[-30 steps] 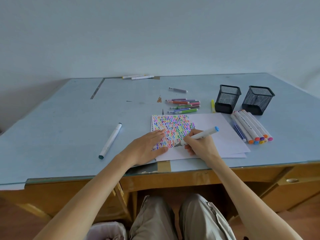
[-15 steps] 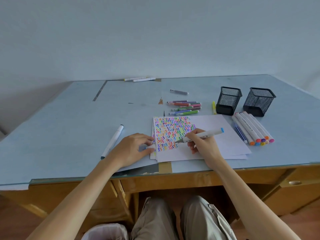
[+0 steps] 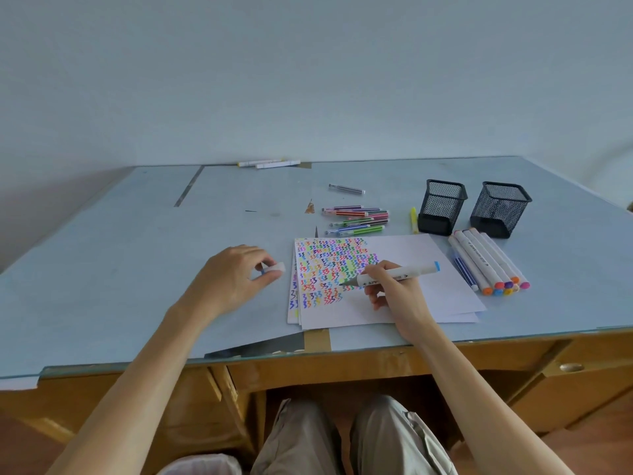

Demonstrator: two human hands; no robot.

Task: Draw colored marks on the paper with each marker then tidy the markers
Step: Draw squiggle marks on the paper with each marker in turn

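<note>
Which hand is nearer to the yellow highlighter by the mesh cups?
Right. The right hand, gripping a blue-capped marker, sits on the paper just below the yellow highlighter. The left hand is off the paper, farther left.

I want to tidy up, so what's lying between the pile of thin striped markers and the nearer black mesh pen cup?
In the head view, a single yellow highlighter lies on the desk between the thin striped markers and the left black mesh pen cup.

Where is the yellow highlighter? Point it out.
In the head view, the slim yellow highlighter lies on the blue desk, right of centre, between the pile of thin striped markers and the nearer black mesh pen cup.
</note>
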